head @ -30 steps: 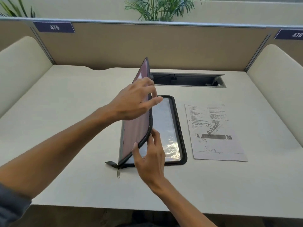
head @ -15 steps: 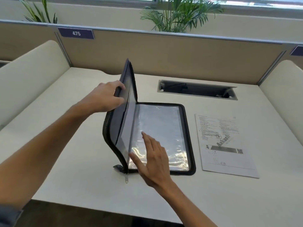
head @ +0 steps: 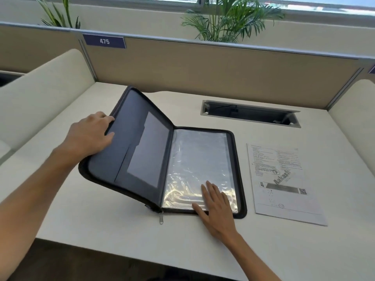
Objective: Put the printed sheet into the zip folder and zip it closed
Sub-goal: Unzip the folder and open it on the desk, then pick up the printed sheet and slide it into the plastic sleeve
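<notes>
The dark zip folder (head: 134,151) lies unzipped and spread wide on the desk, its left cover still tilted a little off the surface. My left hand (head: 89,136) grips that cover's outer edge. Clear plastic sleeves (head: 198,163) fill the folder's right half, and my right hand (head: 217,201) rests flat on their near corner with fingers spread. The zipper pull (head: 161,219) hangs at the near end of the spine. The printed sheet (head: 284,183) lies flat on the desk just right of the folder, untouched.
A recessed cable tray (head: 249,113) opens in the desk behind the folder. Tan partition walls (head: 203,67) and cream side panels (head: 40,94) enclose the desk. Potted palms stand behind the partition.
My left hand has swung the folder's cover from upright over to the left, nearly flat. My right hand moved from the cover's edge onto the plastic sleeves. The sheet has not moved.
</notes>
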